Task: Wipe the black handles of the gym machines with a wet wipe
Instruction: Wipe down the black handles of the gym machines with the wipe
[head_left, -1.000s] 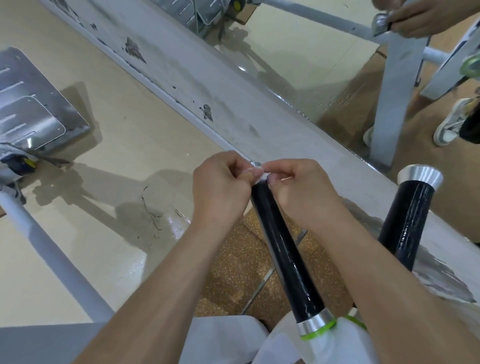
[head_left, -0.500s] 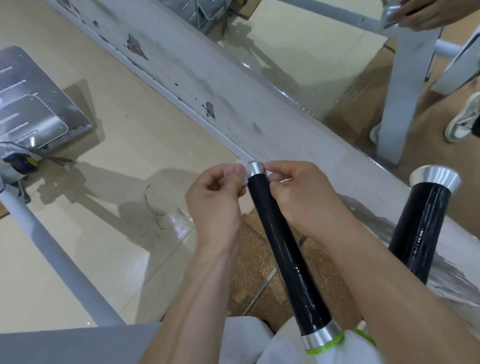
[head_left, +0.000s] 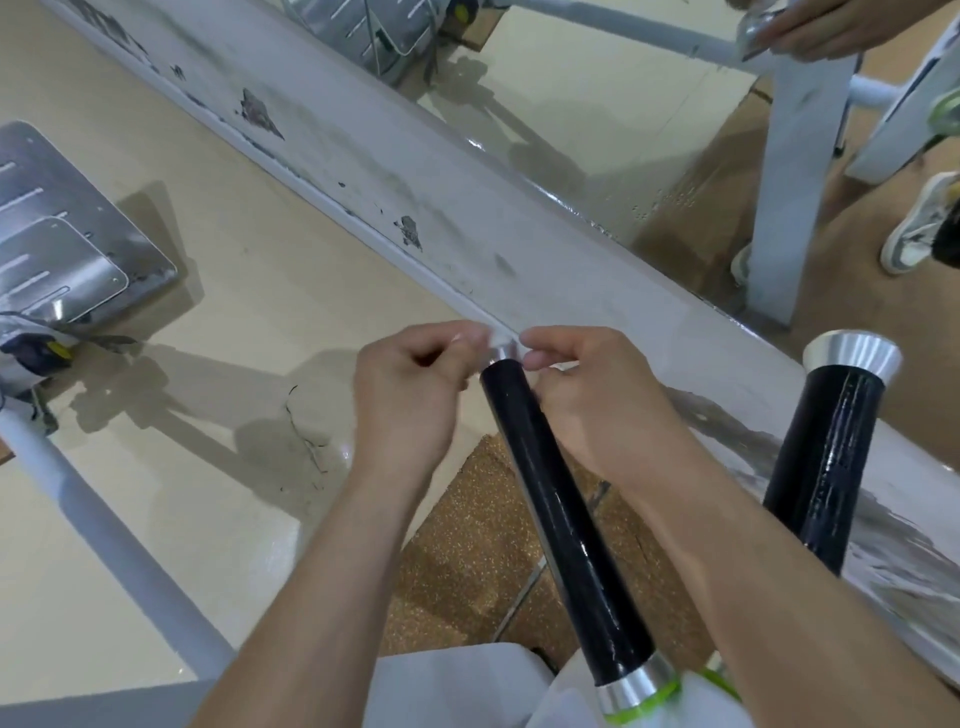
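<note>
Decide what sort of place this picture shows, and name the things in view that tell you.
Probably a gym: one black machine handle beside a second handle, a white machine frame, speckled rubber flooring.

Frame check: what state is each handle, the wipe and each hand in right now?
near handle: tilted, shaft bare and glossy.
far handle: untouched, streaky.
left hand: fingers curled beside silver cap; contents blurred.
right hand: pinches wet wipe beside the cap.
wet wipe: mostly hidden under the right hand's fingers.
</note>
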